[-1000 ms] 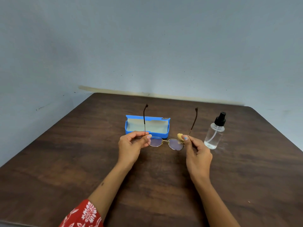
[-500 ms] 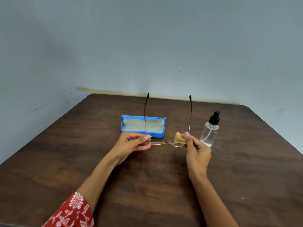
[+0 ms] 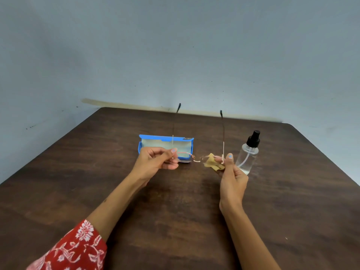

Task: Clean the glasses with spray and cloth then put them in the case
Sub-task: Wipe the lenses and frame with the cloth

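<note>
Glasses [image 3: 195, 160] tipped flatter, temples up; both hands pinching hinges.

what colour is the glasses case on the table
Bright blue outside with a pale lining; the head view, the only one, shows it.

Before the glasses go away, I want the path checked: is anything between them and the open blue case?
Nothing visible. The glasses, held by the left hand and right hand, hang just in front of the open blue case; its inside looks empty.

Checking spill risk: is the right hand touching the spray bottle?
Cannot tell. In the head view the right hand overlaps the spray bottle base, hiding any gap.
</note>
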A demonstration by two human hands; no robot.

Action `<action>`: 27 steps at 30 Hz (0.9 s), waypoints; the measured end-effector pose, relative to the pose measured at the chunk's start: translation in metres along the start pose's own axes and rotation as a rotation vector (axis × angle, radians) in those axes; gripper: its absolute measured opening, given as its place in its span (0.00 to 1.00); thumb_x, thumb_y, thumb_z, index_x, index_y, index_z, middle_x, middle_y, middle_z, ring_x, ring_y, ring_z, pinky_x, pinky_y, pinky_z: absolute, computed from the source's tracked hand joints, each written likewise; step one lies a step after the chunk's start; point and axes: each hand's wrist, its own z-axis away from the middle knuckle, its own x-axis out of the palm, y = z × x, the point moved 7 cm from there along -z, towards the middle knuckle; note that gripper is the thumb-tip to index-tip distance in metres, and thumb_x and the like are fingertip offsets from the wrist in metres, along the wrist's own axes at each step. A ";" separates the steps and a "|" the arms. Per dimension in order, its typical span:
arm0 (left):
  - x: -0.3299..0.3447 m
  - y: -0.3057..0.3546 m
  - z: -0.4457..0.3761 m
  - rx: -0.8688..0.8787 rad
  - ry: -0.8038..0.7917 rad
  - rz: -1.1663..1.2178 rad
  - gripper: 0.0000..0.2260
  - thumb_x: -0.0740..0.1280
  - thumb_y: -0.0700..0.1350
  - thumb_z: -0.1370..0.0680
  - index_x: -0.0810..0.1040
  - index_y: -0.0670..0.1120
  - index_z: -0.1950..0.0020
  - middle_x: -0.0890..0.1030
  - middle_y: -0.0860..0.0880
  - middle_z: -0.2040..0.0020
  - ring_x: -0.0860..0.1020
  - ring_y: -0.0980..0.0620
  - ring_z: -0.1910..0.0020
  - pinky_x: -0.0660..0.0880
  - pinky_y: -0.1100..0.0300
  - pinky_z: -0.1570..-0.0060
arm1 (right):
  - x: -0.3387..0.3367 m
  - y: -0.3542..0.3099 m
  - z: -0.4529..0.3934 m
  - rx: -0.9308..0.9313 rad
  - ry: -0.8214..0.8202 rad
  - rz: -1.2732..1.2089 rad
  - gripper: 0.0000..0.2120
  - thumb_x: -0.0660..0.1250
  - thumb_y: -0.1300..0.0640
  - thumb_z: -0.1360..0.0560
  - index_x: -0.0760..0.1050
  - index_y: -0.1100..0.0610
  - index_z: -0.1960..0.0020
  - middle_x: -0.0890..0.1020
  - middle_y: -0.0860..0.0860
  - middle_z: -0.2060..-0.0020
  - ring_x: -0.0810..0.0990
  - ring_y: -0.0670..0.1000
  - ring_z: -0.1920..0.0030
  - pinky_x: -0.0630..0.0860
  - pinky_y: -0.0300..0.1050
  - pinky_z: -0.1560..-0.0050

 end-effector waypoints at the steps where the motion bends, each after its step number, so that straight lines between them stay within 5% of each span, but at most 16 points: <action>1: -0.002 0.003 0.000 0.008 0.028 0.022 0.08 0.66 0.37 0.24 0.81 0.36 0.60 0.83 0.45 0.69 0.82 0.51 0.69 0.80 0.64 0.67 | 0.000 0.002 0.001 0.020 0.008 0.001 0.19 0.60 0.44 0.22 0.84 0.51 0.61 0.86 0.47 0.60 0.82 0.50 0.50 0.74 0.55 0.39; 4: -0.008 0.005 0.000 -0.009 0.105 0.064 0.08 0.66 0.38 0.24 0.80 0.36 0.62 0.82 0.45 0.71 0.81 0.52 0.71 0.79 0.65 0.69 | -0.002 0.003 0.003 0.053 0.034 0.029 0.13 0.62 0.52 0.23 0.84 0.52 0.58 0.85 0.47 0.58 0.81 0.47 0.50 0.75 0.50 0.41; 6: -0.013 0.005 0.000 -0.032 0.148 0.078 0.09 0.67 0.39 0.24 0.81 0.36 0.62 0.82 0.45 0.71 0.81 0.52 0.72 0.79 0.65 0.69 | -0.003 -0.006 0.009 -0.001 0.024 0.090 0.07 0.67 0.59 0.26 0.83 0.52 0.55 0.85 0.48 0.58 0.80 0.40 0.57 0.76 0.36 0.51; 9: -0.019 0.003 -0.001 -0.079 0.200 0.108 0.09 0.69 0.40 0.25 0.80 0.36 0.63 0.81 0.45 0.72 0.80 0.52 0.73 0.79 0.64 0.70 | 0.004 -0.029 0.025 -0.261 -0.025 0.234 0.09 0.71 0.64 0.29 0.81 0.51 0.55 0.84 0.48 0.59 0.79 0.42 0.63 0.73 0.29 0.62; 14: -0.019 0.004 0.001 -0.098 0.226 0.125 0.09 0.69 0.40 0.25 0.80 0.36 0.62 0.81 0.45 0.72 0.80 0.53 0.74 0.78 0.65 0.71 | 0.027 -0.057 0.055 -0.639 -0.116 0.332 0.16 0.68 0.73 0.32 0.80 0.58 0.50 0.81 0.46 0.56 0.78 0.40 0.56 0.71 0.26 0.56; 18: -0.014 0.007 0.003 -0.085 0.208 0.116 0.09 0.68 0.40 0.24 0.80 0.36 0.63 0.80 0.45 0.73 0.79 0.53 0.75 0.77 0.66 0.73 | 0.047 -0.080 0.068 -1.060 -0.131 0.437 0.10 0.67 0.71 0.32 0.82 0.62 0.54 0.81 0.53 0.57 0.78 0.46 0.54 0.73 0.34 0.48; 22: -0.013 0.008 0.004 -0.075 0.213 0.108 0.09 0.68 0.40 0.25 0.81 0.37 0.62 0.80 0.45 0.73 0.79 0.53 0.75 0.77 0.66 0.74 | 0.069 -0.103 0.075 -1.389 -0.094 0.519 0.07 0.66 0.69 0.30 0.82 0.63 0.57 0.82 0.55 0.58 0.78 0.51 0.57 0.75 0.43 0.57; 27: -0.010 0.011 0.005 -0.061 0.203 0.118 0.09 0.67 0.39 0.24 0.80 0.36 0.62 0.80 0.45 0.73 0.79 0.53 0.76 0.76 0.66 0.74 | 0.084 -0.092 0.078 -1.548 -0.121 0.629 0.09 0.63 0.66 0.23 0.83 0.63 0.56 0.83 0.56 0.57 0.81 0.56 0.60 0.77 0.48 0.61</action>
